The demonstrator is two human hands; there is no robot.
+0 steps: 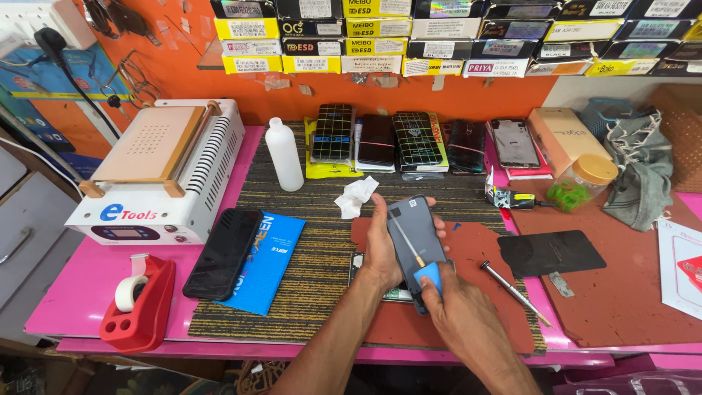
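My left hand (382, 245) holds a grey phone back panel (414, 238) from behind, tilted up over the striped mat (307, 241). My right hand (457, 311) grips a tool with a blue handle (429, 278), and its thin metal blade lies along the panel. Under my hands part of an opened phone body (398, 294) lies on a brown rubber sheet (482, 256). A crumpled white tissue (355, 196) sits just beyond my left hand.
A white screen-separator machine (161, 168) stands at left, with a red tape dispenser (139, 303) before it. A black phone (223, 252) rests on a blue packet, and a white bottle (284, 155) is behind. Several phones line the back. A screwdriver (514, 292), black screen (550, 253) and jar (591, 175) lie right.
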